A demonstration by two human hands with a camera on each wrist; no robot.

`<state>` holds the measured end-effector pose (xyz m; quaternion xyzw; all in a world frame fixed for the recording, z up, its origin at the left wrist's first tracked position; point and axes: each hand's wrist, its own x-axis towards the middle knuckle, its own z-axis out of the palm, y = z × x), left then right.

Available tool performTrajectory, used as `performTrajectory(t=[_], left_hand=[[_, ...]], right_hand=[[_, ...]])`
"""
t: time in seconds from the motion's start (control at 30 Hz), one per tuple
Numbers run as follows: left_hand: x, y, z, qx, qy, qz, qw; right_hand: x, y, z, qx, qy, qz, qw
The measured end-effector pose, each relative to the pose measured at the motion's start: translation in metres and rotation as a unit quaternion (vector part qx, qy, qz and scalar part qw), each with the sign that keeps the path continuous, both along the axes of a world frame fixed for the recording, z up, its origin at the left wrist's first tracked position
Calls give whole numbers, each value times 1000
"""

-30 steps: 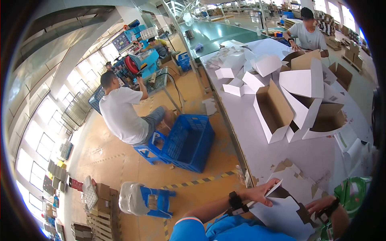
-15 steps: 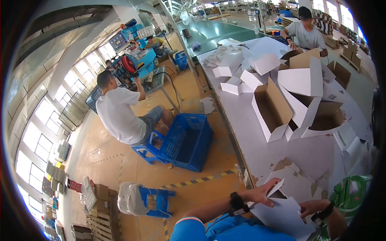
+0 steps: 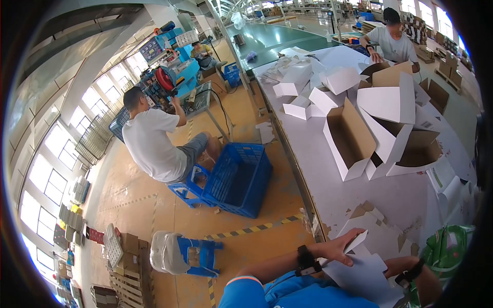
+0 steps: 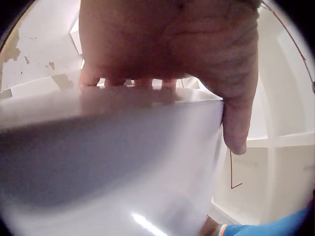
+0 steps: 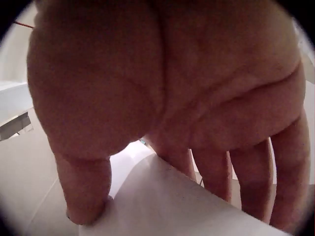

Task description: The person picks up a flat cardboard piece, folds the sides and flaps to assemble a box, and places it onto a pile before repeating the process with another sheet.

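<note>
A white cardboard box point(image 3: 359, 280), partly folded, lies at the near edge of the table in front of the blue shirt. My left hand point(image 3: 339, 249) grips its left end. In the left wrist view the thumb point(image 4: 238, 125) comes down one side of a corner, while the other fingers reach over the far side. My right hand point(image 3: 398, 266) is at the right end, partly hidden behind a white panel in the head view. From the right wrist, the thumb point(image 5: 86, 191) and the fingers point(image 5: 251, 182) straddle the white panel point(image 5: 162, 201).
Several white boxes with brown insides point(image 3: 349, 136) are heaped farther up the table point(image 3: 313, 164). Flat cardboard pieces point(image 3: 370, 223) lie just beyond my hands. A green bag point(image 3: 449, 251) sits at the right. A blue crate point(image 3: 241, 179) stands on the floor, left of the table.
My right hand has shifted slightly up and left along the box. The dark opening and brown edge seen there earlier are now covered by white panel. My left hand keeps its grip.
</note>
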<state>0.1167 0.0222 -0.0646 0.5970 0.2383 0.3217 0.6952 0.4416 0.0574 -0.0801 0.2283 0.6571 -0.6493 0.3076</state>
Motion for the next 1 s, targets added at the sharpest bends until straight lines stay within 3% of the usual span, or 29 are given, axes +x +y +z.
performTrajectory(t=[0.13, 0.23, 0.33, 0.43, 0.53, 1.0], left_hand=[[-1, -8, -3, -65, -41, -3, 997], [-5, -13, -18, 67, -40, 57, 995], [-8, -16, -24, 139, -8, 53, 989], [-4, -21, -14, 113, -79, 100, 985], [-5, -22, -25, 127, -58, 113, 984], [-11, -6, -21, 198, 44, 43, 978]], right_hand=[[3, -2, -6, 11, 9, -14, 1000], [1, -1, 6, 23, -50, -12, 998], [8, -2, -8, -4, -7, -37, 999], [11, 0, -14, -11, -18, -30, 999], [14, 1, -18, -38, -10, -46, 998], [3, 3, 2, -101, 2, -73, 992]])
